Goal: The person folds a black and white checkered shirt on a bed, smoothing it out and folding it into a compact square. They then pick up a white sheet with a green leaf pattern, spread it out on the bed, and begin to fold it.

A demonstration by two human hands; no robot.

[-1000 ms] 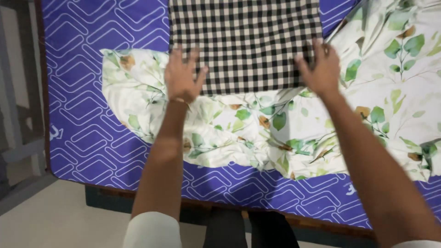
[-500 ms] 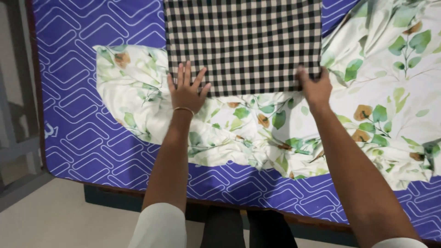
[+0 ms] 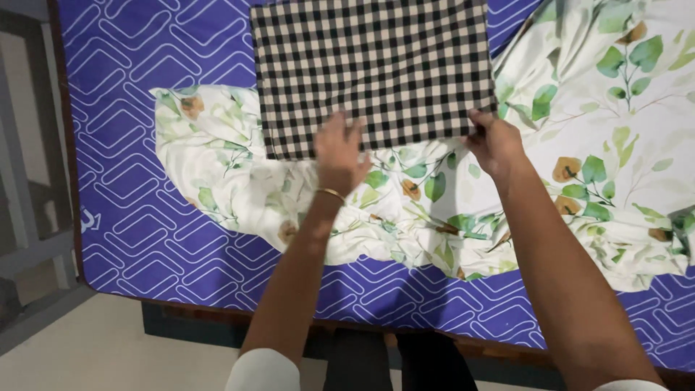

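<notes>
On the blue patterned mattress [image 3: 145, 239], a white sheet with green leaves [image 3: 601, 145] lies spread and rumpled, reaching from about nine o'clock across to three o'clock. On top of it, toward twelve o'clock, rests a folded black-and-cream checked cloth [image 3: 373, 69], lying flat with its near edge running roughly level across the middle of the view.

The left hand [image 3: 340, 156] sits at the near edge of the checked cloth, close to its lower left part, fingers spread and laid flat; it looks blurred, and it grips nothing that shows. A thin bangle [image 3: 331, 192] circles that wrist. The right hand [image 3: 494, 141] is at the lower right corner of the checked cloth, at about two o'clock from the left hand, its fingers curled around the corner and pinching the fabric edge.

At nine o'clock, beyond the mattress edge, stands a grey metal frame [image 3: 29, 217]. At six o'clock a dark wooden bed edge [image 3: 217, 311] runs under the mattress, with pale floor [image 3: 108, 355] below it.
</notes>
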